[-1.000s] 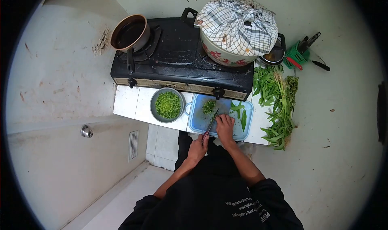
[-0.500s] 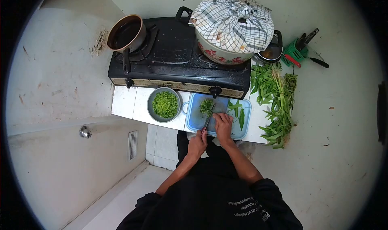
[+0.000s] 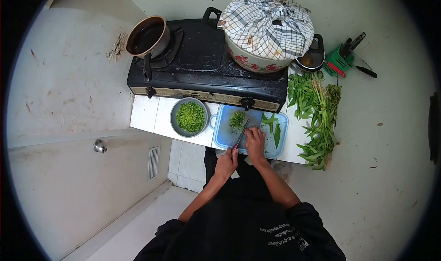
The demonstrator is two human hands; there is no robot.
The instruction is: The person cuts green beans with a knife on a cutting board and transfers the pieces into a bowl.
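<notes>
Blue plastic cutting board (image 3: 225,137) lies on the white tiles just below the stove (image 3: 206,72). Left hand (image 3: 226,163) is clamped on the knife (image 3: 240,134); right hand (image 3: 255,140) presses flat on leafy greens (image 3: 271,123) (fingertips are best curled back from the blade). Chopped bits (image 3: 237,119) pile beside it, a metal bowl (image 3: 189,117) holds more.

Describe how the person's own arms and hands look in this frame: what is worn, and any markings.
Both hands are bare: the left hand and right hand carry no gloves, and any rings or watch are too small to tell. The forearms are uncovered; dark sleeves sit pushed up near the elbows. The black top has small white lettering printed on it, too small to read.
</notes>
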